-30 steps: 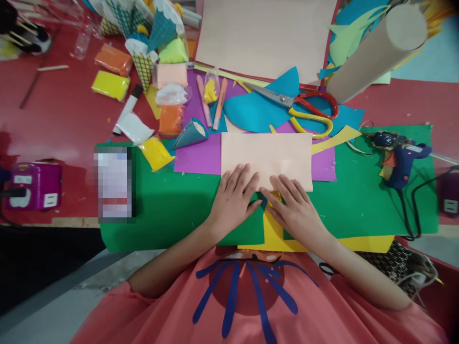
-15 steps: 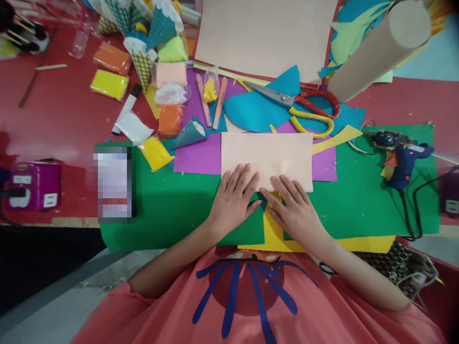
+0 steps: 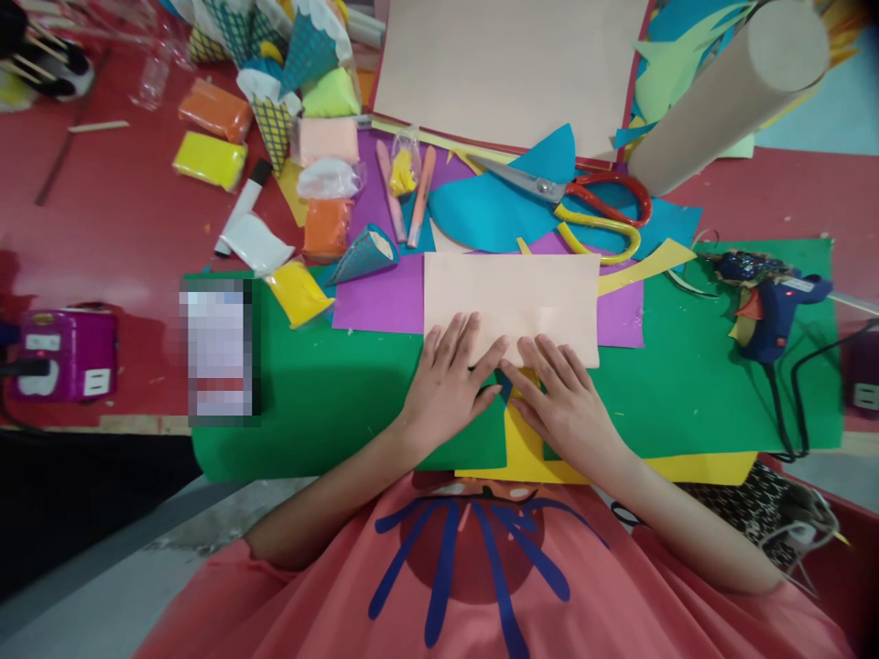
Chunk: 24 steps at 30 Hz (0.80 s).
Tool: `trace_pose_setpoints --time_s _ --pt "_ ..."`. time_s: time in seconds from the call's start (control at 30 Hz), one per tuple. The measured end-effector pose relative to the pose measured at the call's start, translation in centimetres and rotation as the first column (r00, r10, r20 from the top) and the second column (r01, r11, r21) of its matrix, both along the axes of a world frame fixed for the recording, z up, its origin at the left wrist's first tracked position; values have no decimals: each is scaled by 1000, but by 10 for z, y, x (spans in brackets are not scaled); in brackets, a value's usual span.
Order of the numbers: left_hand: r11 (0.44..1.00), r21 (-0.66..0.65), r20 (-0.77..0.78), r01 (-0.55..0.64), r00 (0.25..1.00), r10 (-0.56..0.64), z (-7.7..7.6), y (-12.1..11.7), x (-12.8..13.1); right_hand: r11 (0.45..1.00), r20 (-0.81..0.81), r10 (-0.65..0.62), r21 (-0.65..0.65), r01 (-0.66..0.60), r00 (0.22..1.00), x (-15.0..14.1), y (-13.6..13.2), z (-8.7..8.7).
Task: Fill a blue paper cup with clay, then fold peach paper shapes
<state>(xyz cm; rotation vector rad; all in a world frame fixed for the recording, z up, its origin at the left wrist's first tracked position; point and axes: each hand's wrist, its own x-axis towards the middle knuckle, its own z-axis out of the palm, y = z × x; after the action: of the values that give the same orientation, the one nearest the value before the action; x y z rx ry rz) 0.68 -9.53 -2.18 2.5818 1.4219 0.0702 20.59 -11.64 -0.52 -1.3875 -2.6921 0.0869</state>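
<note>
A pale peach rectangle of paper or foam sheet [image 3: 512, 293] lies in front of me, over a purple sheet [image 3: 377, 297] and a large green sheet [image 3: 309, 394]. My left hand [image 3: 450, 380] rests on its near left edge, fingers stretched out and flat. Beside it, my right hand [image 3: 563, 389] lies on the near right edge, its fingers also spread flat. The two index fingertips almost meet at the near edge. Neither hand is wrapped round anything. Just beyond the sheet are scissors [image 3: 546, 190] with one red and one yellow handle.
A glue gun [image 3: 773, 316] with its cord lies at the right. Left are a small patterned cone [image 3: 367, 254], packets of coloured clay [image 3: 326, 229], a marker [image 3: 244, 206] and a blurred-out phone-like rectangle [image 3: 218, 348]. A beige roll [image 3: 721, 101] stands at the back right.
My left index finger has shifted slightly to the right along the near edge, closer to the right hand. Everything else stays as it was.
</note>
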Motion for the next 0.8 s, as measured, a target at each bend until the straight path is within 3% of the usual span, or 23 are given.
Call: trace_pose_setpoints --time_s 0.37,0.8 --pt "999 47 -16 17 1000 -16 -1 0 -1 1000 1 4 1 -4 1000 6 -1 4" --pt "999 -1 27 42 999 -42 1 0 -4 983 94 -184 14 184 978 47 -16 17"
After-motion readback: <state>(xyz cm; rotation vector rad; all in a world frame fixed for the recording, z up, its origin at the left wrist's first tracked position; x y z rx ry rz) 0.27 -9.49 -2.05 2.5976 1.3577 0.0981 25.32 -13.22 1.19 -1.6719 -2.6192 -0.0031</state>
